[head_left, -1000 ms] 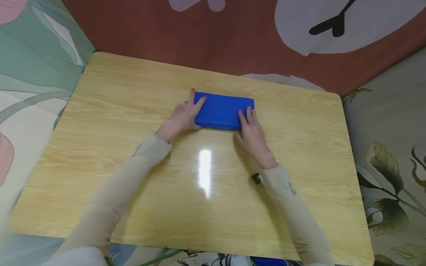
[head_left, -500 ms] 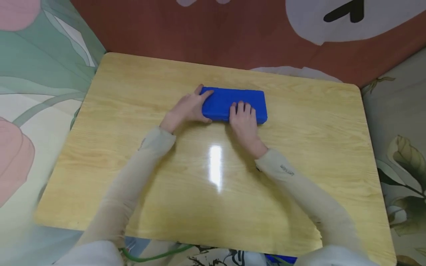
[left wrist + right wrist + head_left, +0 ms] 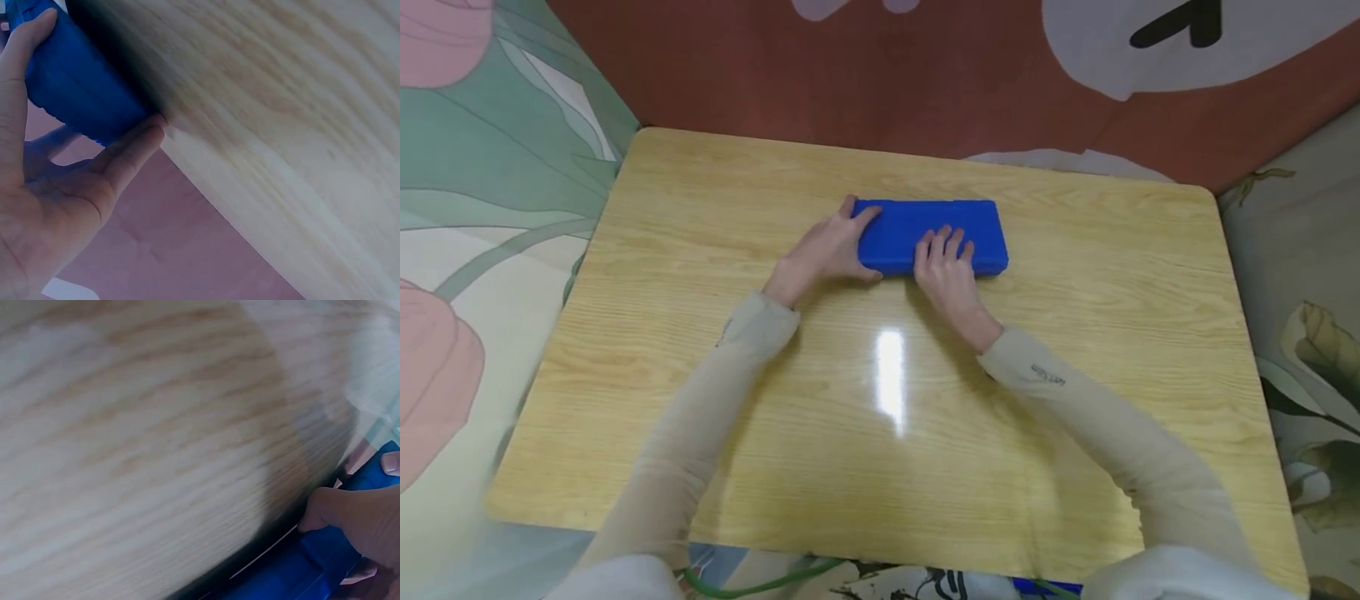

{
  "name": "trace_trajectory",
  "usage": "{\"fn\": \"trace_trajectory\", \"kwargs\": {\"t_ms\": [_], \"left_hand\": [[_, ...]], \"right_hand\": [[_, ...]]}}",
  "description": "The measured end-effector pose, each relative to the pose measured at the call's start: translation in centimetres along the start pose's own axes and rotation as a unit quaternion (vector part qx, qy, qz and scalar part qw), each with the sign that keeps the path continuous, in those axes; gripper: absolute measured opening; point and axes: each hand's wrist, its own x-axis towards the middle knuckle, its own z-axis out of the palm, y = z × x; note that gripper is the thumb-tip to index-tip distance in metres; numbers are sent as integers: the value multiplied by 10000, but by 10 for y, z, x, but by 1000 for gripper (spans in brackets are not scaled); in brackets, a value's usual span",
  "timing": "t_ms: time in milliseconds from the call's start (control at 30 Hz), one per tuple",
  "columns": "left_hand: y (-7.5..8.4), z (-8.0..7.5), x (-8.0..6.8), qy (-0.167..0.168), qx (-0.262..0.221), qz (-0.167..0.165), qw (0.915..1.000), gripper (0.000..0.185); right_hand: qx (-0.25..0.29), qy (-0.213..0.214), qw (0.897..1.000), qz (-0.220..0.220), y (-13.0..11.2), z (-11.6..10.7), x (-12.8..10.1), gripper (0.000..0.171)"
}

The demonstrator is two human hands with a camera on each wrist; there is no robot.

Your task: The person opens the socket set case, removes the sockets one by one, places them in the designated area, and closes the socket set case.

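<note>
A flat, blue rectangular case (image 3: 925, 212) lies near the back of the wooden table, its long side facing me. At its left end my left hand (image 3: 827, 246) grips it, one digit over the top and others around the end and front corner. The left wrist view shows that hand (image 3: 62, 194) spread around the end of the case (image 3: 81, 81). My right hand (image 3: 945, 271) holds the front edge right of the middle, fingers bent over the top. In the right wrist view its thumb (image 3: 322, 509) presses the front side of the case (image 3: 281, 575).
The wooden table (image 3: 775, 467) fills most of the head view and carries a bright light reflection. Patterned cloth (image 3: 775, 75) hangs behind it and at both sides. Below the near edge show a green cord (image 3: 767, 581) and a bit of something blue (image 3: 1026, 587).
My right hand has shifted from the case's right end to its front edge, fingers now bent over the top. The left hand keeps its hold. The head view has shifted slightly.
</note>
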Motion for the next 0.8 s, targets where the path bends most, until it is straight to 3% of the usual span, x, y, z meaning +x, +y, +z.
{"fn": "trace_trajectory", "kwargs": {"t_ms": [200,367,600,800], "left_hand": [[1,3,0,30,186,24,9998,108],[4,6,0,70,467,61,9989,108],[6,11,-9,-36,470,-120,9988,108],[11,15,-16,-9,409,-150,9991,107]], "right_hand": [[161,99,9997,138,-5,-1,-4,29],[683,-41,9976,117,-1,-5,-10,24],[1672,138,9858,-128,5,-11,-25,6],[2196,257,9752,-111,12,-18,-32,11]]}}
